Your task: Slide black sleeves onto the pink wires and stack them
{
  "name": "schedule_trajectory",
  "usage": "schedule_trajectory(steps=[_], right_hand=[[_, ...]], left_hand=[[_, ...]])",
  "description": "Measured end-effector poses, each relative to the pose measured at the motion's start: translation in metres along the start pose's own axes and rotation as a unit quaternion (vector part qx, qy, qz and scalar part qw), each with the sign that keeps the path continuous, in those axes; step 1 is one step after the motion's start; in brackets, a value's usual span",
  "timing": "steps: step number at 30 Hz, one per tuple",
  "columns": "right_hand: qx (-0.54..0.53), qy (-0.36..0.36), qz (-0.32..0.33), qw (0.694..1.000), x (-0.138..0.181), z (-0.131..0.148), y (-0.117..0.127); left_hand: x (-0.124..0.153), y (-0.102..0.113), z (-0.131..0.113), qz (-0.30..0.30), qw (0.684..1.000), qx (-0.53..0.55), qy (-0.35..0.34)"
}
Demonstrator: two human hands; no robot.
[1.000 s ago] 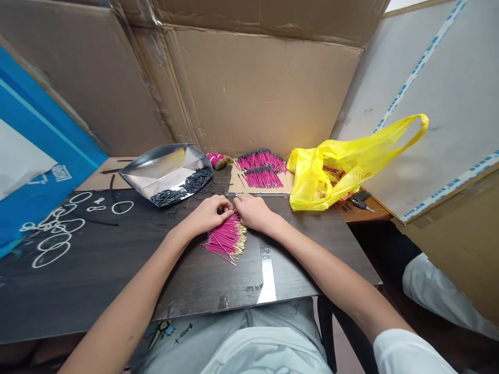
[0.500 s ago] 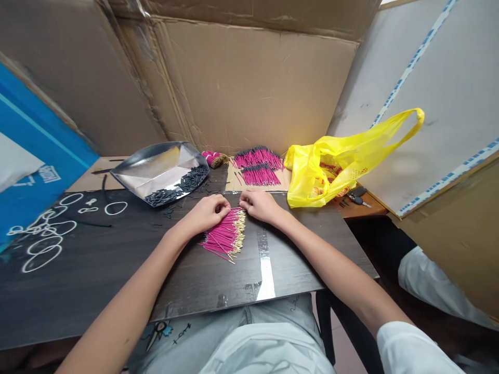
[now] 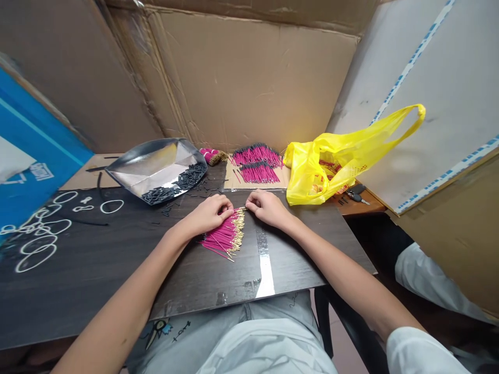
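Observation:
A fan of thin pink sticks with gold tips (image 3: 225, 235) lies on the dark board (image 3: 117, 259) in front of me. My left hand (image 3: 210, 212) rests curled on the far left end of that pile, fingertips pinched on the sticks. My right hand (image 3: 265, 206) is curled at the gold-tipped end, fingertips pinched together at the tips; whether it holds a stick I cannot make out.
A shiny metal tray (image 3: 156, 166) with small black pieces sits at the back left. More pink sticks (image 3: 257, 162) lie on cardboard behind, beside a yellow plastic bag (image 3: 331, 166). White rubber bands (image 3: 42, 234) are scattered at left. Cardboard walls surround the board.
My hands have drawn slightly apart; the right hand slid right to the gold tips, uncovering more of the pile. The view shifted a little.

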State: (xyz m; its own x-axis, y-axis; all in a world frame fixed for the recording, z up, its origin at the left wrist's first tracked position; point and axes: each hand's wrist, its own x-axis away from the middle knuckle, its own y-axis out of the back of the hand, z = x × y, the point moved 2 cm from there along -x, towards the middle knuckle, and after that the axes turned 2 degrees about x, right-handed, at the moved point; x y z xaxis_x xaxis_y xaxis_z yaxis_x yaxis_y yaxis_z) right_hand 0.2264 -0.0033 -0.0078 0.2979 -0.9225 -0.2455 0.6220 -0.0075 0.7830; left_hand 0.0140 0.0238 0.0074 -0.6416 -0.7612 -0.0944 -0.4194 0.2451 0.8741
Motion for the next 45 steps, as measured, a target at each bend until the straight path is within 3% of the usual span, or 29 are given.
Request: schedule_trajectory(steps=[11,17,22,32,45], right_hand=[[-0.139,0.0,-0.045,0.989,-0.002,0.002,-0.012],[-0.26,-0.019,-0.107,0.959,-0.002,0.0,-0.016],[-0.348,-0.012,-0.089,0.933,-0.003,0.001,-0.022],[-0.271,0.001,-0.069,0.96,-0.001,0.004,-0.019],[-0.335,0.007,-0.048,0.941,0.001,0.01,-0.02]], left_hand=[[-0.001,0.002,-0.002,-0.042,0.999,0.027,0.013],[0.004,0.006,-0.016,-0.046,0.997,0.065,0.01],[0.004,0.005,-0.02,-0.037,0.995,0.098,0.004],[0.003,0.001,-0.014,-0.032,0.986,0.164,0.021],[0.001,0.004,-0.012,-0.063,0.992,0.102,0.025]])
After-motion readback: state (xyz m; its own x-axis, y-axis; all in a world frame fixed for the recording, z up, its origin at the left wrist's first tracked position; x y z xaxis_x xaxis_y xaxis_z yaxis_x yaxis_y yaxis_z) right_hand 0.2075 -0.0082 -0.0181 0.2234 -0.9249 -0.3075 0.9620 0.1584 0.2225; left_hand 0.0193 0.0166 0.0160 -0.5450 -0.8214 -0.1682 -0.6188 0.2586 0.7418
